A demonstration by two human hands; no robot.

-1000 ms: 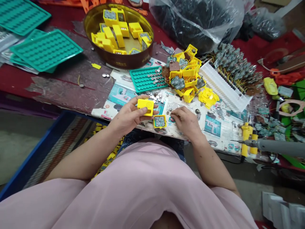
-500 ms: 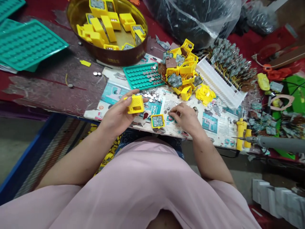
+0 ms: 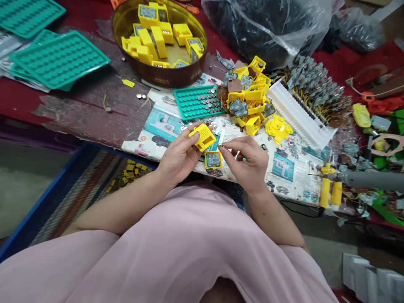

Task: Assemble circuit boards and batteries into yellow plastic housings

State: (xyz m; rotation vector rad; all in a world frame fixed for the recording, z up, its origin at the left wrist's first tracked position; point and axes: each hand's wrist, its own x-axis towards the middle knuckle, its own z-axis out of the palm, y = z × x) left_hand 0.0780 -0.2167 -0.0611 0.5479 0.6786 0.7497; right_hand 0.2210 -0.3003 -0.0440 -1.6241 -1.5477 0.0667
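Observation:
Held between the thumb and fingers of my left hand [image 3: 179, 156] is a small yellow plastic case [image 3: 203, 135], tilted, its face with rows of tiny holes turned up. My right hand [image 3: 249, 159] pinches thumb and forefinger together just right of the case; a tiny dark bit shows at the fingertips, too small to name. Below the case, an open yellow box [image 3: 213, 160] with grey parts inside lies on the printed sheet. Partly behind my left hand are loose silver button cells [image 3: 217, 126]. A green tray [image 3: 186, 103] beyond holds more cells in its right part.
A round tin [image 3: 170, 78] of yellow cases stands at the back. Right of the green tray are piled yellow housings [image 3: 249, 94], yellow flat pieces [image 3: 278, 129] and a white rack [image 3: 301, 113] of wired parts. A soldering iron [image 3: 362, 181] points in from the right.
My right hand has lifted from the sheet and come closer to the yellow case, fingertips pinched. My left hand has moved right and tilted the case. The whole view has shifted slightly.

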